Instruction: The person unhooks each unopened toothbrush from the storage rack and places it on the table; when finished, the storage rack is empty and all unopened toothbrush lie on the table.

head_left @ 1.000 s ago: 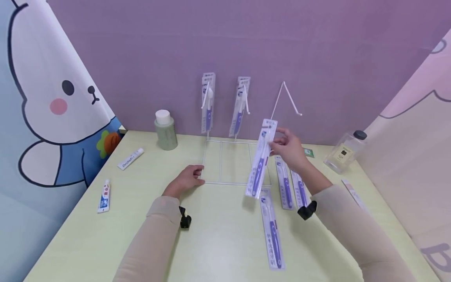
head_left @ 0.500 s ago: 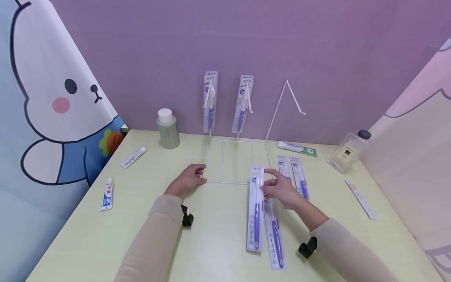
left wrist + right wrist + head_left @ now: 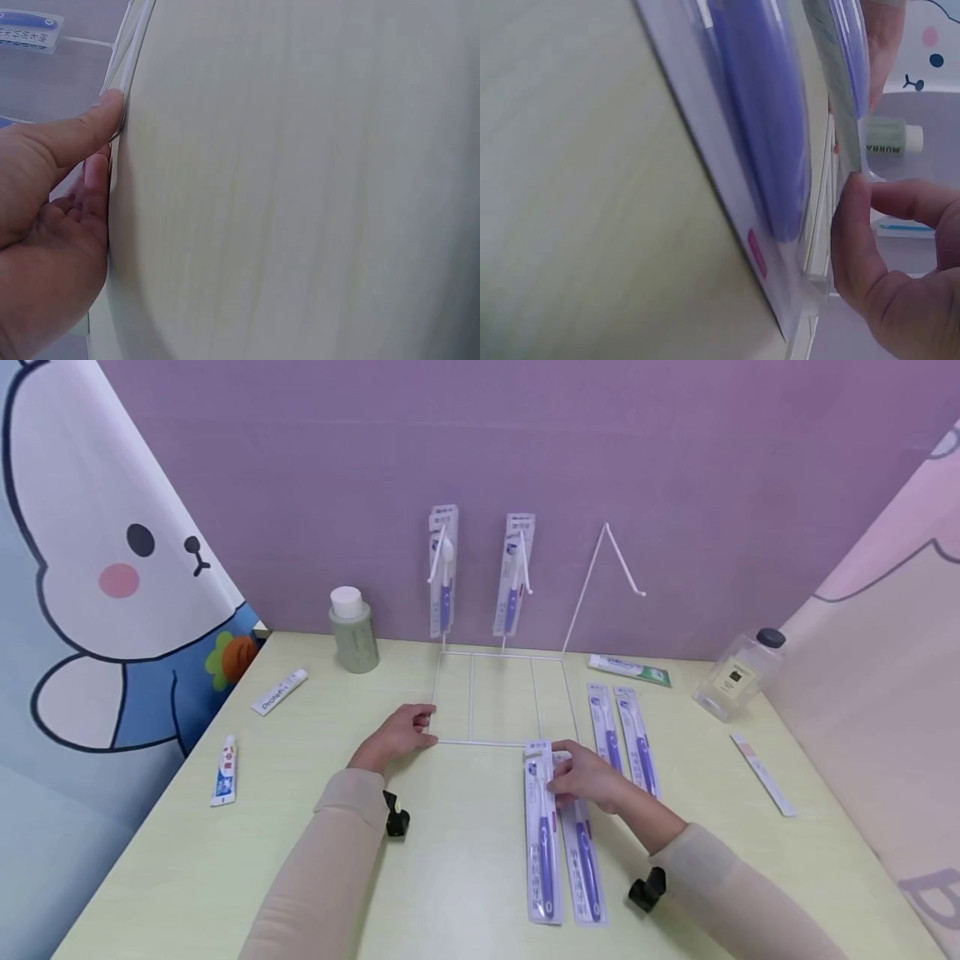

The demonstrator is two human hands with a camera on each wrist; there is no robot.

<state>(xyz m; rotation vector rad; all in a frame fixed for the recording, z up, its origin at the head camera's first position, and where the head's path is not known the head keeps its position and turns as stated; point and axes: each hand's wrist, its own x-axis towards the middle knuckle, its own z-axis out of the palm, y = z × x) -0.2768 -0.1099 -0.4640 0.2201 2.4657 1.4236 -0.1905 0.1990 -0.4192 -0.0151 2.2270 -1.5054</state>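
In the head view my right hand (image 3: pixel 588 777) pinches the upper right edge of a packaged purple toothbrush (image 3: pixel 545 852), thumb and fingers meeting at the pack edge in the right wrist view. Close beside it, a second packaged toothbrush (image 3: pixel 585 868) lies on the table, its upper end partly behind my hand. My left hand (image 3: pixel 397 737) holds the front left corner of a white wire display rack (image 3: pixel 480 743); in the left wrist view the thumb (image 3: pixel 105 120) lies on the wire. Toothbrush packs (image 3: pixel 444 572) hang on the rack's left hook, and others (image 3: pixel 514 577) on its middle hook. The right hook (image 3: pixel 625 560) is bare.
Two more toothbrush packs (image 3: pixel 636 739) lie right of the rack, near a green-and-white toothpaste tube (image 3: pixel 630 670). A clear bottle (image 3: pixel 738 677) and a slim white strip (image 3: pixel 763 775) are farther right. A green bottle (image 3: pixel 355 635) and two small tubes (image 3: pixel 279 692) stand or lie left.
My right hand has brought the toothbrush pack from in front of the right hook down toward me, beside the pack on the table. My left hand has stayed at the rack's corner.
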